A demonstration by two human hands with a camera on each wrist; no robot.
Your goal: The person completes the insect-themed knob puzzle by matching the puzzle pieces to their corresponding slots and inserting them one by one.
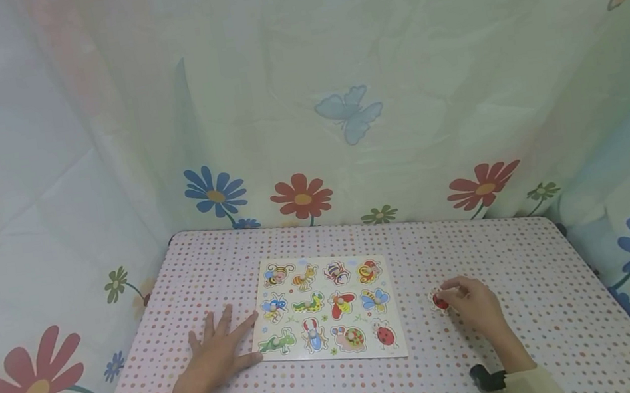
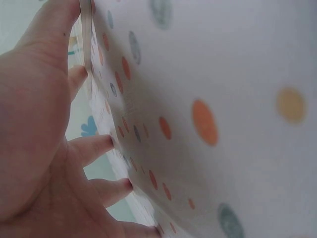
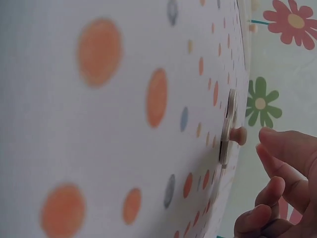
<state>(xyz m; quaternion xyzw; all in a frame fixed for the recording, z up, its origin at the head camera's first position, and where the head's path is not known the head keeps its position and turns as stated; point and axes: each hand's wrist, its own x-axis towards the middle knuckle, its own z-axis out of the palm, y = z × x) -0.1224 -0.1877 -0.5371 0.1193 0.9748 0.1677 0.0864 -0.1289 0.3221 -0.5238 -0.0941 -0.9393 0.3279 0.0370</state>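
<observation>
On the dotted table lies a white knobbed insect puzzle board (image 1: 325, 310), with several bright bugs in rows. My left hand (image 1: 216, 355) is spread flat beside the board's left side; its thumb and index finger touch the edge. The left wrist view shows the fingertips (image 2: 121, 184) down on the tabletop. Right of the board, a red ladybug puzzle piece (image 1: 440, 300) lies flat on the table. My right hand (image 1: 475, 305) hovers over it, fingers loosely bent. In the right wrist view the fingertips (image 3: 272, 136) are just apart from the piece's wooden knob (image 3: 238, 135).
The table (image 1: 545, 285) has a white cover with coloured dots. A curtain (image 1: 425, 73) printed with flowers and butterflies stands behind it and along both sides. Black wrist gear (image 1: 488, 377) sits at each cuff.
</observation>
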